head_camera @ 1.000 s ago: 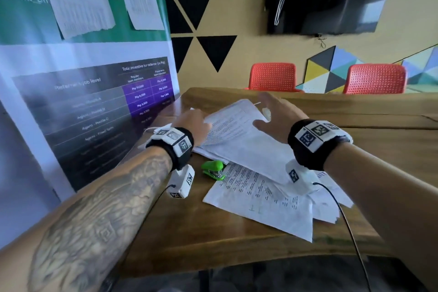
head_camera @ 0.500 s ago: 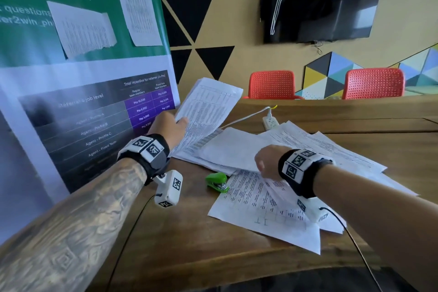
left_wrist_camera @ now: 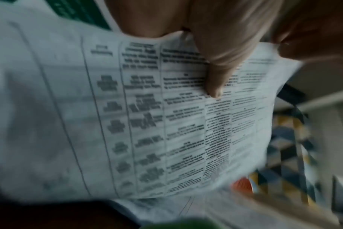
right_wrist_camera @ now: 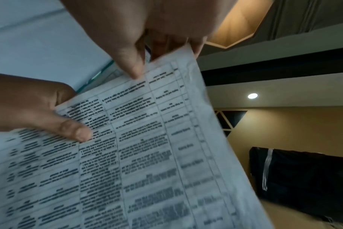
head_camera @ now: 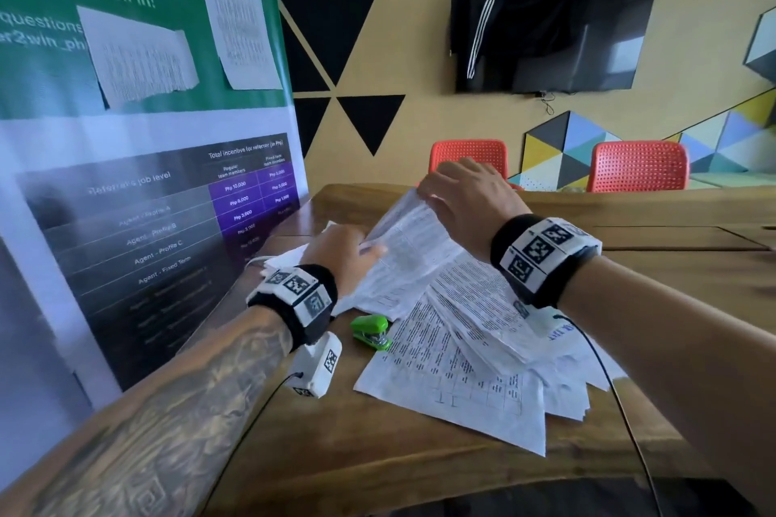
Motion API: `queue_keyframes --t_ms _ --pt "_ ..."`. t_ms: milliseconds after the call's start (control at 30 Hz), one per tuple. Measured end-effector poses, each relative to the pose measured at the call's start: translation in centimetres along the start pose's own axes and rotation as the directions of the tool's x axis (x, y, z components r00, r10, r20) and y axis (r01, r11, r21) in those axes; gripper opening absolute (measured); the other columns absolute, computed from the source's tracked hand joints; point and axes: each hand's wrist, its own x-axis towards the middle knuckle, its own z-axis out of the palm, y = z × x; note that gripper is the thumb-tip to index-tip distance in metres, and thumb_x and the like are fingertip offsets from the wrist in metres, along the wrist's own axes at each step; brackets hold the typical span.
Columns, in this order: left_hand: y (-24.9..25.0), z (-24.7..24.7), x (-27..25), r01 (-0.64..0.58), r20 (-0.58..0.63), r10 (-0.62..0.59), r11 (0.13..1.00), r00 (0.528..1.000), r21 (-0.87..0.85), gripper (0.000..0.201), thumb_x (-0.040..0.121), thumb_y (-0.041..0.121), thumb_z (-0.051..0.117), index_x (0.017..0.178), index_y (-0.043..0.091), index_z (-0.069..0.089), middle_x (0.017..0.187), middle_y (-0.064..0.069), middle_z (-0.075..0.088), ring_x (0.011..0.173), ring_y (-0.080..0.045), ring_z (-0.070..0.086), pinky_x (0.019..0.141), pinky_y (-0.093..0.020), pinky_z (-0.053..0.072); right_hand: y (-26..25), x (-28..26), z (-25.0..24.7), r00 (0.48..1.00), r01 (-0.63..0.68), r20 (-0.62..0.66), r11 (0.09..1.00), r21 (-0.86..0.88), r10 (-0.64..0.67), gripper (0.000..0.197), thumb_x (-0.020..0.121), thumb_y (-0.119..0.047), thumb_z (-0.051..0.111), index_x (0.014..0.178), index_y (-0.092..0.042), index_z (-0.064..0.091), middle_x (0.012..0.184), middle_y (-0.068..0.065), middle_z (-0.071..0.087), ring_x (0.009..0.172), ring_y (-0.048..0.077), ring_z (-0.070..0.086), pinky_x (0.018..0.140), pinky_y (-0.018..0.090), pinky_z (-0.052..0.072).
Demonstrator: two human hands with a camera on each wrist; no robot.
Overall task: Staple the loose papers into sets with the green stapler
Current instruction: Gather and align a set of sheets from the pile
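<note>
Both hands hold a set of printed sheets (head_camera: 403,248) tilted up above the wooden table (head_camera: 378,462). My left hand (head_camera: 340,252) grips the lower left edge, its thumb on the printed face (left_wrist_camera: 215,74). My right hand (head_camera: 457,197) pinches the top corner of the sheets (right_wrist_camera: 147,139) between thumb and fingers. The small green stapler (head_camera: 371,331) lies on the table just right of my left wrist, free of both hands. More loose printed papers (head_camera: 466,382) lie spread under my right forearm.
A large banner (head_camera: 147,201) stands close along the table's left side. Two red chairs (head_camera: 638,166) stand behind the far edge. A wall screen draped with a dark jacket (head_camera: 550,29) hangs beyond. Wrist-camera cables trail over the table's near edge.
My right hand left the pile on the table and rose to pinch the top corner of the sheets that my left hand had lifted. The stapler has not moved.
</note>
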Motion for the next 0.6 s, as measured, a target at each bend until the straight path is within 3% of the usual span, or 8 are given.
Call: queue_keyframes --t_ms 100,167,233,300,367,467,533,600 --pt "0.0 -1.6 0.0 0.076 -0.159 -0.127 0.953 0.979 -0.295 0.042 0.097 0.038 0.061 0.061 0.017 0.051 0.052 0.002 0.046 0.049 -0.015 0.044 0.051 -0.025 0.042 0.8 -0.5 -0.4 0.964 -0.243 -0.108 0.970 0.019 0.243 0.066 0.088 -0.043 0.065 0.144 -0.024 0.036 0.155 0.003 0.033 0.142 0.026 0.031 0.119 0.047 0.025" --pt "-0.4 -3.5 -0.1 0.071 -0.248 -0.232 0.848 0.940 -0.525 0.035 0.094 0.031 0.067 0.063 0.021 0.056 0.052 0.005 0.048 0.043 -0.010 0.040 0.038 -0.017 0.034 1.4 -0.8 -0.6 0.850 -0.462 -0.136 0.844 0.271 0.509 0.091 0.081 -0.049 0.072 0.153 -0.024 0.021 0.161 0.001 0.023 0.148 0.022 0.023 0.122 0.044 0.019" --pt "-0.9 -5.2 -0.3 0.034 -0.260 -0.288 0.728 0.922 -0.685 0.021 0.091 0.034 0.073 0.073 0.025 0.066 0.064 0.003 0.061 0.053 -0.011 0.051 0.045 -0.019 0.042 2.6 -0.8 0.2 0.726 -0.604 0.035 0.614 0.509 0.686 0.106 0.073 -0.058 0.078 0.155 -0.025 0.017 0.160 0.002 0.029 0.145 0.020 0.030 0.120 0.044 0.027" --pt "-1.2 -6.6 -0.5 0.013 -0.223 -0.323 0.593 0.920 -0.805 0.017 0.085 0.040 0.077 0.084 0.023 0.073 0.087 0.001 0.073 0.077 -0.011 0.064 0.069 -0.024 0.047 3.0 -0.6 0.8 0.674 -0.634 0.240 0.381 0.673 0.699 0.118 0.056 -0.071 0.083 0.150 -0.029 0.026 0.149 0.004 0.047 0.134 0.023 0.049 0.110 0.048 0.042" --pt "-1.7 -7.5 -0.8 0.022 -0.172 -0.345 0.492 0.923 -0.870 0.029 0.083 0.043 0.079 0.096 0.017 0.076 0.101 0.005 0.073 0.091 -0.002 0.061 0.093 -0.030 0.039 2.6 -0.2 1.1 0.688 -0.598 0.340 0.235 0.766 0.641 0.104 0.060 -0.055 0.089 0.144 -0.022 0.037 0.133 0.005 0.061 0.120 0.023 0.061 0.099 0.045 0.052" --pt "-2.0 -9.0 -2.3 0.003 -0.167 -0.314 0.476 0.935 -0.879 0.028 0.087 0.036 0.074 0.104 0.014 0.074 0.097 0.016 0.069 0.090 0.011 0.055 0.108 -0.032 0.028 0.8 0.3 1.1 0.764 -0.522 0.288 0.290 0.802 0.577 0.042 0.085 -0.017 0.076 0.122 -0.015 0.056 0.109 0.008 0.071 0.102 0.029 0.068 0.085 0.040 0.058" --pt "-2.6 -9.4 -3.4 0.028 -0.145 -0.284 0.526 0.948 -0.850 0.028 0.093 0.036 0.065 0.111 0.016 0.071 0.118 0.017 0.066 0.116 -0.001 0.056 0.112 -0.031 0.020 -0.6 0.3 1.2 0.801 -0.479 0.257 0.322 0.817 0.540 0.021 0.089 -0.015 0.069 0.108 -0.016 0.060 0.103 0.015 0.071 0.091 0.033 0.068 0.081 0.048 0.057" --pt "-3.6 -9.1 -4.9 0.077 -0.080 -0.255 0.549 0.964 -0.833 0.036 0.095 0.041 0.059 0.122 0.019 0.066 0.142 0.005 0.056 0.141 -0.014 0.041 0.109 -0.027 0.015 -1.9 -0.4 1.6 0.816 -0.487 0.307 0.297 0.821 0.490 0.013 0.093 -0.013 0.065 0.104 -0.017 0.060 0.101 0.010 0.072 0.085 0.025 0.065 0.070 0.040 0.053"
